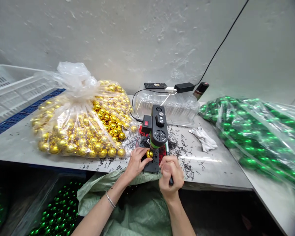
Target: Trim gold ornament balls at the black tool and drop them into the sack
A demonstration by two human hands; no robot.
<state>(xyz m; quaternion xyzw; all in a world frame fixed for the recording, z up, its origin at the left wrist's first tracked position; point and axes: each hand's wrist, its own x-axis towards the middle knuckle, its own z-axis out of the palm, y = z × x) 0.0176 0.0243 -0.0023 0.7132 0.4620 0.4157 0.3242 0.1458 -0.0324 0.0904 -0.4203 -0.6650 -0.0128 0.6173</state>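
A gold ball ornament (pixel 149 153) is pinched between the thumb and fingers of my left hand (pixel 137 160), right under the head of a black bench press (pixel 159 126). My right hand (pixel 171 173) is wrapped around the press's lever handle (pixel 171 181), whose dark end shows below the fist. The press has a red switch on its left side and a green ring low on its head. To the left, a clear plastic bag (pixel 76 127) holds many more gold balls. Where the ball meets the press is partly hidden by the head.
Black shreds (pixel 173 142) litter the table (pixel 204 167). A white glove (pixel 203 139) lies right of the press, a bag of green balls (pixel 250 124) beyond it. Behind stand a clear plastic box (pixel 186 108) with cables and a dark bottle (pixel 201 90). A green woven sack (pixel 140 209) hangs below.
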